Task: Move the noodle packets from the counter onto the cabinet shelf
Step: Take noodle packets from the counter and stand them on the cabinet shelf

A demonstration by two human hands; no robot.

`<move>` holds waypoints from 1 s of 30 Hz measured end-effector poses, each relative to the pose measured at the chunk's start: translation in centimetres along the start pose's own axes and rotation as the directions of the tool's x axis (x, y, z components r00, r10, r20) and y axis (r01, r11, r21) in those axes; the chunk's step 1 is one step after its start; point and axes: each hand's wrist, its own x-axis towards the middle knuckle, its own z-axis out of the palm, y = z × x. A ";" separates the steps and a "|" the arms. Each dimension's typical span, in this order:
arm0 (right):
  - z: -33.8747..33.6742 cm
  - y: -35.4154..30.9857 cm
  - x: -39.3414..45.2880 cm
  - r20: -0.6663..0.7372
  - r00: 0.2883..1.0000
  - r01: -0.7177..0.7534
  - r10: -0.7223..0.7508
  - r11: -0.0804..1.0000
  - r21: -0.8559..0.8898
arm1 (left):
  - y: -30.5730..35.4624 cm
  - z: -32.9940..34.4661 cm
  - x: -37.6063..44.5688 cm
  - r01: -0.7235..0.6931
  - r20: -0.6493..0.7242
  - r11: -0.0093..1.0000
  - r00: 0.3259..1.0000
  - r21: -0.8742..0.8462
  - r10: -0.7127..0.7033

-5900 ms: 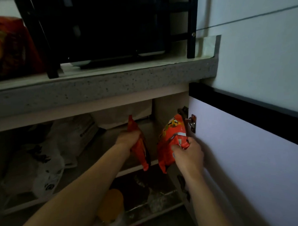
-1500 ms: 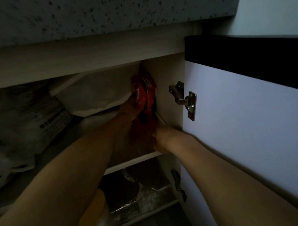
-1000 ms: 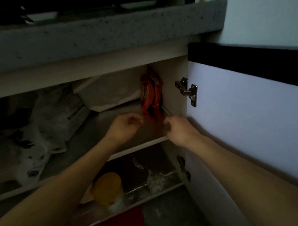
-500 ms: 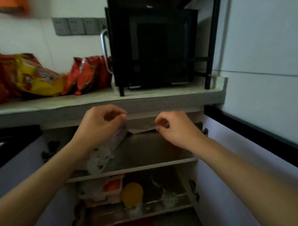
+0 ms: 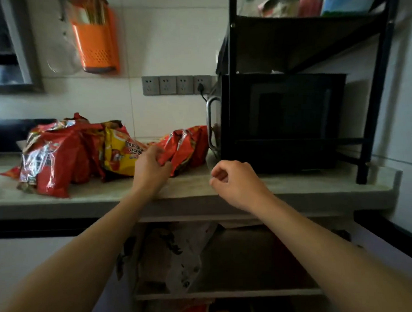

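Packets (image 5: 60,156) lie heaped on counter (image 5: 294,183), left of black oven (image 5: 283,120); red wrappers, one yellow (image 5: 121,154), print too blurred to read. Shelf (image 5: 228,294) below, in open cabinet, holds a white bag (image 5: 180,257). Left hand (image 5: 151,169) grips the rightmost red packet (image 5: 186,149), fingers curled round its edge. Right hand (image 5: 236,182) hovers at counter edge, fingers loosely curled, holding nothing.
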 end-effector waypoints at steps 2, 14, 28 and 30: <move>1.1 -0.1 1.3 -0.006 0.999 -0.040 0.040 0.998 0.044 | -0.5 1.1 1.0 0.024 -0.005 0.996 1.000 0.082 -0.024; 6.1 0.4 7.8 -0.029 0.933 -0.348 0.360 0.918 0.192 | -3.8 3.0 6.7 -0.039 0.137 0.978 0.990 0.207 0.011; 10.8 -1.2 14.6 -0.108 0.874 -0.349 0.473 0.768 0.536 | -4.6 1.7 6.6 0.156 0.093 0.971 0.986 -0.181 -0.141; 10.9 -0.9 14.4 -0.127 0.886 -0.324 0.447 0.790 0.520 | -5.1 2.1 7.1 0.154 0.091 0.976 0.986 -0.152 -0.142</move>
